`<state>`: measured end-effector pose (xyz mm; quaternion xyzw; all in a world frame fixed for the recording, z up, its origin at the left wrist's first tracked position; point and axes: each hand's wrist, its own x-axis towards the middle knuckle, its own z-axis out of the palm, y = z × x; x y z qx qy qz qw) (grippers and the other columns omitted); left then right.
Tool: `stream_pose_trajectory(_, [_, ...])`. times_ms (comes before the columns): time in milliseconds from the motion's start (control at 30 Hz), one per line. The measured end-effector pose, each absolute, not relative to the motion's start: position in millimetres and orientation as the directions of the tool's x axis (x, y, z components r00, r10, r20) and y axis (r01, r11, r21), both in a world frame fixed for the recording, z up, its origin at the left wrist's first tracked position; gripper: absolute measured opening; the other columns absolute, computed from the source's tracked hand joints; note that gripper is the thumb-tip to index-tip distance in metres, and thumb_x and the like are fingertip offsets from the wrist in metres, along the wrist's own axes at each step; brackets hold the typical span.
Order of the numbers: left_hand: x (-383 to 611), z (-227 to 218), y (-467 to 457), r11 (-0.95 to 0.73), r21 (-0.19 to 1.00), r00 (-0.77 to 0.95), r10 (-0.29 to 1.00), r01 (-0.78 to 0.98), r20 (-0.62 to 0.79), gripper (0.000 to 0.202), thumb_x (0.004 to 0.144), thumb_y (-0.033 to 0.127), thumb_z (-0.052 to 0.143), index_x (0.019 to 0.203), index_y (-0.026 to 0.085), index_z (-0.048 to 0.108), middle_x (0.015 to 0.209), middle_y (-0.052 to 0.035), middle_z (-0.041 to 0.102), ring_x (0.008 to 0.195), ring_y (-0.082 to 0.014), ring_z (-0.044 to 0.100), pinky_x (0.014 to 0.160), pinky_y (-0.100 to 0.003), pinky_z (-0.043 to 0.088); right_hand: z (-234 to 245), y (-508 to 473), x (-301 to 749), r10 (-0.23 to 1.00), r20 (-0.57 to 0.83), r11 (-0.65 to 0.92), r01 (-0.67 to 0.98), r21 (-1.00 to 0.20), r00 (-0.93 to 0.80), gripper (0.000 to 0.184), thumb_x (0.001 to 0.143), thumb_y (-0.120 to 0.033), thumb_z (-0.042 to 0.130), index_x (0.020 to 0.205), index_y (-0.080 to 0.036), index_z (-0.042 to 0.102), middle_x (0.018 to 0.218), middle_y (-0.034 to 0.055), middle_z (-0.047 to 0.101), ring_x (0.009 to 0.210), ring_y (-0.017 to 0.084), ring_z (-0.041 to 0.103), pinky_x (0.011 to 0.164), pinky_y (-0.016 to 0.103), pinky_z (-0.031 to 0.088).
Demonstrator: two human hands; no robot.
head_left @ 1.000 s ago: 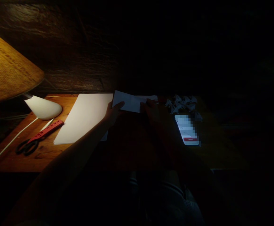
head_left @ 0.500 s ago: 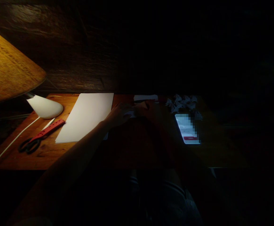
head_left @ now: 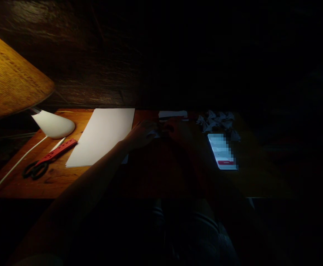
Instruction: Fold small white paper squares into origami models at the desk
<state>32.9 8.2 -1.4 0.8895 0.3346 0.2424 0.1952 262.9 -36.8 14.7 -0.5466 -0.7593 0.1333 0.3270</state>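
Note:
In the dim middle of the wooden table, my left hand [head_left: 142, 132] is closed on a small piece of white paper [head_left: 156, 133], mostly covered by the fingers. My right hand [head_left: 175, 129] meets it from the other side, fingers curled down at the same paper; the shadow hides its fingertips. A stack of white paper sheets [head_left: 106, 133] lies beneath and left of my left forearm. Just beyond my hands are some white paper strips [head_left: 172, 113] with a dark thin object across them.
At left stand a lamp [head_left: 54, 125] with a woven shade, scissors [head_left: 36, 170] and a red ruler-like strip [head_left: 58, 150]. On the right, a lit phone [head_left: 221, 151] lies before several folded paper pieces [head_left: 215, 120]. A dark wall [head_left: 94, 74] rises behind the table.
My right hand has shifted slightly left and lower over the paper. The lit upright flap between my hands is no longer visible. The rest of the table stays as it was.

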Motion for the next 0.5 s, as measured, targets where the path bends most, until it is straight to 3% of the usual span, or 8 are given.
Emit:
stream_pose_trajectory(300, [33.9, -0.2, 7.1, -0.719, 0.417, 0.685, 0.681, 0.556, 0.26, 0.045, 0.086, 0.021, 0.065, 0.131, 0.025, 0.071, 0.143, -0.0118, 0.07, 0.135, -0.0362, 0.058, 0.118, -0.062, 0.043, 19.8, -35.6, 270.5, 0.908, 0.286, 0.416, 0.734, -0.537, -0.305, 0.021, 0.082, -0.011, 0.067, 0.095, -0.022, 0.079, 0.11, 0.0103, 0.079, 0.103, 0.031, 0.069, 0.093, 0.046, 0.052])
stream_pose_trajectory(500, [35.0, 5.2, 3.4, -0.734, 0.364, 0.705, 0.668, 0.573, 0.238, 0.044, 0.09, 0.02, 0.061, 0.134, 0.026, 0.069, 0.15, -0.0093, 0.065, 0.14, -0.0343, 0.055, 0.119, -0.06, 0.042, 43.9, -50.3, 268.5, 0.933, 0.206, 0.357, 0.846, -0.395, -0.297, 0.021, 0.086, -0.023, 0.072, 0.106, -0.02, 0.081, 0.114, 0.0111, 0.08, 0.102, 0.029, 0.07, 0.091, 0.041, 0.054])
